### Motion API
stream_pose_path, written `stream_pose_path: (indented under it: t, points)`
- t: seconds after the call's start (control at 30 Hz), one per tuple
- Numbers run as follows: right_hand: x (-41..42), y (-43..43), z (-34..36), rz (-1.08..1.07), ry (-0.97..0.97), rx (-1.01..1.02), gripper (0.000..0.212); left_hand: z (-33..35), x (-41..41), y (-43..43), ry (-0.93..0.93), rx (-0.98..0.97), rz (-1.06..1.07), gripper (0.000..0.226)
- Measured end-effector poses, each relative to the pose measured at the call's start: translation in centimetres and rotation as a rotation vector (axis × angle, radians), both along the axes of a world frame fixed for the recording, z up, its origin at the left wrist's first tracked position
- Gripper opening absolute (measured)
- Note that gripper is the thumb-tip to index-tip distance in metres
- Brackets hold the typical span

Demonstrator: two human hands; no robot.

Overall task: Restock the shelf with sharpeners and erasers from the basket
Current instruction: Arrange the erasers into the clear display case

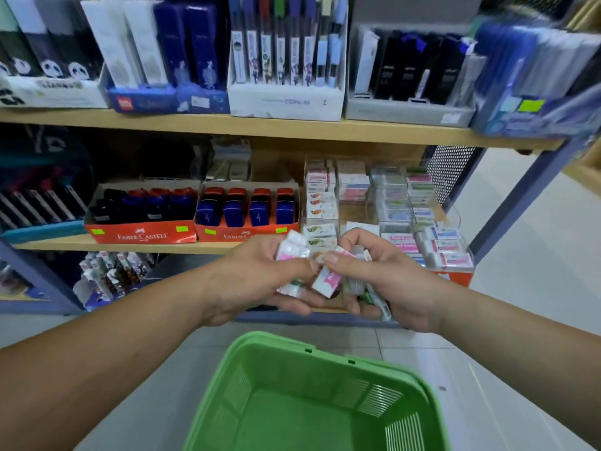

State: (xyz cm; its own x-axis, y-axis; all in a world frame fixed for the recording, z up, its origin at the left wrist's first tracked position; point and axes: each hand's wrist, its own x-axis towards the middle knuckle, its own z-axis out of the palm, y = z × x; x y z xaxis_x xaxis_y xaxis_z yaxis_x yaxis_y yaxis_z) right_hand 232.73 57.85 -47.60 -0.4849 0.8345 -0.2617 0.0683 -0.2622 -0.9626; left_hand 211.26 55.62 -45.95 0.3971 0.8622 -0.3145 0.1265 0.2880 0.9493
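Both hands meet just above the green basket [312,385], evidently sorting stock before shelving. Left hand [260,278] clasps several wrapped erasers [292,249]; right hand [383,278] clasps more and pinches a pink-labelled eraser [328,281]. Forearms converge, fingers curled, facing the eraser trays [390,203] on the shelf [130,245].

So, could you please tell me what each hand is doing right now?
Left hand: gripping a bunch of wrapped erasers.
Right hand: gripping another bunch of erasers.
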Motion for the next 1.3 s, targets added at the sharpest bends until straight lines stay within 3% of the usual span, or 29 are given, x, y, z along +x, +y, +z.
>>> stream_pose_path:
  t: [0.23, 0.3, 0.37, 0.47, 0.6, 0.73, 0.8, 0.87, 0.97, 1.13, 1.3]
  points:
    - [-0.8, 1.6, -0.7, -0.022, 0.051, -0.082, 0.023, -0.9, 0.2, 2.3, 0.034, 0.003, 0.184, 0.043]
    - [-0.9, 2.0, -1.0, -0.092, -0.003, -0.052, 0.023, -1.3, 0.6, 2.6, 0.084, 0.005, 0.234, 0.034]
    - [-1.0, 2.4, -1.2, -0.177, -0.042, -0.038, 0.027, -1.6, 1.0, 2.8, 0.111, 0.0, 0.224, 0.003]
    - [-1.0, 2.6, -1.4, -0.292, -0.065, -0.055, 0.026, -2.0, 1.5, 2.9, 0.125, -0.017, 0.121, 0.031]
    - [-0.4, 2.4, -1.0, -0.334, -0.006, -0.101, 0.028, -1.9, 3.2, 2.5, 0.085, 0.045, 0.174, 0.019]
    - [2.0, 3.1, 0.4, -0.308, -0.06, -0.063, 0.036, -1.2, 4.3, 3.2, 0.062, 0.08, 0.267, 0.021]
    - [4.1, 4.4, 1.3, -0.371, -0.117, -0.075, 0.044, -0.5, 4.9, 3.7, 0.129, 0.148, 0.28, 0.018]
    - [6.8, 5.8, 2.5, -0.41, -0.098, -0.121, 0.033, 0.1, 5.6, 4.3, 0.19, 0.214, 0.271, 0.017]
    - [9.9, 8.0, 4.1, -0.384, -0.065, -0.138, 0.053, 0.4, 7.0, 5.7, 0.252, 0.262, 0.256, 0.015]
    - [11.5, 9.8, 5.3, -0.295, -0.299, 0.046, 0.039, -0.1, 10.5, 8.7, 0.489, 0.396, 0.129, 0.014]
    - [13.8, 8.8, 2.9, -0.295, -0.291, 0.141, 0.037, -0.4, 13.6, 12.8, 0.726, 0.493, 0.024, 0.013]
